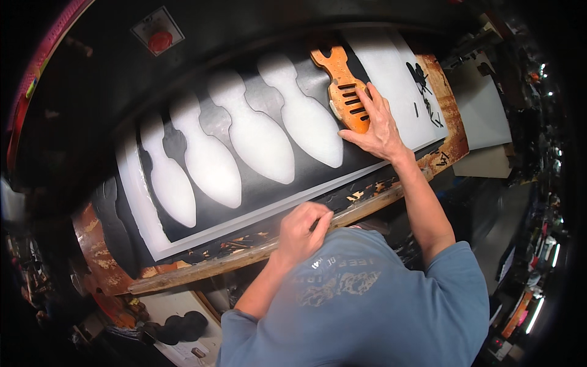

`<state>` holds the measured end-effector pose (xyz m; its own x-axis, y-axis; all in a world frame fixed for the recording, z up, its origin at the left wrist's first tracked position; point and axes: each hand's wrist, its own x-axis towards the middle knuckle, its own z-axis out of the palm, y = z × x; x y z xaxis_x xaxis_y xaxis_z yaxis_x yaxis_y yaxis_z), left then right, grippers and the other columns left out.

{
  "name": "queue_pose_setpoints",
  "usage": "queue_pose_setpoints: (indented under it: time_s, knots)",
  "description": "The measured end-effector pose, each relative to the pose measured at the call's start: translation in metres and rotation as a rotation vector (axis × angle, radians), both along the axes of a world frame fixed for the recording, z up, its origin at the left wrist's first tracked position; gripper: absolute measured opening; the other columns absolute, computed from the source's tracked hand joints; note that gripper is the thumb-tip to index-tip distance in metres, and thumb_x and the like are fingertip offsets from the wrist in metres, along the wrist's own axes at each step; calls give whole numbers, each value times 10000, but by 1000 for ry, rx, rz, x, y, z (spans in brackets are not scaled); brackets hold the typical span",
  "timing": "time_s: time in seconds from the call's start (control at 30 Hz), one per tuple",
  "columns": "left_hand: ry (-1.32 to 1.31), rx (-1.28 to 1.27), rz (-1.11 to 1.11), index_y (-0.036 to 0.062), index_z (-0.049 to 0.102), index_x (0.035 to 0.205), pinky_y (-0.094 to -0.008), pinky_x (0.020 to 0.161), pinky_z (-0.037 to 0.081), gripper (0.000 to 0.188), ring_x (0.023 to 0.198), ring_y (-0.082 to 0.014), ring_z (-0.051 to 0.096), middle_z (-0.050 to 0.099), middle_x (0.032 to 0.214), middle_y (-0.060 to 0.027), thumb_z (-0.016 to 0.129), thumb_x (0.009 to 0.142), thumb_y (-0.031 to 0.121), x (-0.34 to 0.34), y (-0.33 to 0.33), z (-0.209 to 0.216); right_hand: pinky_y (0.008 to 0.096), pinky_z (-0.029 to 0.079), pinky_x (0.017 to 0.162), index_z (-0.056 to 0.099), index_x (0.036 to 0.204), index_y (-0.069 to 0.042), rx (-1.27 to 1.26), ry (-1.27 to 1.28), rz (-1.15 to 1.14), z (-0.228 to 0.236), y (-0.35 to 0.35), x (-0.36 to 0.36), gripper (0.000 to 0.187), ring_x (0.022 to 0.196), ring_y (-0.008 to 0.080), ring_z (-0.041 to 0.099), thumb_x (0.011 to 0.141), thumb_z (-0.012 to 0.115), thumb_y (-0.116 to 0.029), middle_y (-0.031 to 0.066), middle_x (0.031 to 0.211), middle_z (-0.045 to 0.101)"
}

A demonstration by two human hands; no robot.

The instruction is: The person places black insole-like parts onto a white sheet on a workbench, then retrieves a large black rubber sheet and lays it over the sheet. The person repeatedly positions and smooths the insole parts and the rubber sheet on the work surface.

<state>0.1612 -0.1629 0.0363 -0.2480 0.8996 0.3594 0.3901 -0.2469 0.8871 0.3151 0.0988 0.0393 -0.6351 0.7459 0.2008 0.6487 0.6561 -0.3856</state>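
My right hand (380,127) grips the lower end of an orange cutting die (343,81), thumb on its left side and fingers over its right edge. The die has slots across its middle and a forked far end, and lies on a black sheet (211,119). Left of it, several long bulb-shaped openings (260,144) in the sheet show white beneath. My left hand (302,231) is curled closed near the wooden front edge (269,244); what it holds, if anything, is hidden.
A white board (223,240) lies under the black sheet, its right part (391,67) bearing dark marks. A dark cut piece (113,226) lies at the left. Overhead, a dark machine beam carries a red button (160,41). Dark rounded pieces (183,327) rest at lower left.
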Motion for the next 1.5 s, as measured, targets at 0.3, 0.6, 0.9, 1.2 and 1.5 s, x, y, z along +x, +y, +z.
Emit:
queue_pose_setpoints:
  time_s: [0.3,0.6,0.9,1.2,1.5]
  knots:
    - [393,-3,239,-107,581,1362,-524,1215,373,379,1445,-473,475,544,1480,-334,537,1015,38,-37,177,-4,518,391,1212,501,1574,-126,-68,-21,71,4,19,-9,1005,1450,473,389,676,840,-422,307,1634,325]
    - [743,-53,317,-95,616,1368,-536,1235,347,431,1464,-422,476,560,1514,-261,604,974,78,-32,202,-38,364,377,1208,481,1545,69,-862,698,243,13,66,37,992,1376,258,556,705,878,-279,191,1526,540]
    - [775,-108,304,-63,624,1370,-541,1224,365,436,1457,-419,486,567,1511,-247,642,954,64,-32,203,-29,499,252,1314,149,1635,111,-1309,1578,155,30,59,112,1034,1540,473,317,827,704,-221,346,1651,275]
    - [776,-141,293,-54,630,1379,-547,1230,349,429,1479,-416,464,562,1525,-232,647,962,47,-30,204,-25,529,300,1277,267,1635,25,-1370,2021,517,96,84,155,1013,1505,476,277,837,833,-239,348,1663,175]
    - [734,-131,290,-41,635,1387,-529,1233,355,440,1473,-410,471,567,1527,-213,657,959,57,-32,200,-23,605,387,1157,301,1606,15,-1789,2520,-61,40,132,114,855,1453,436,354,952,729,-330,331,1579,299]
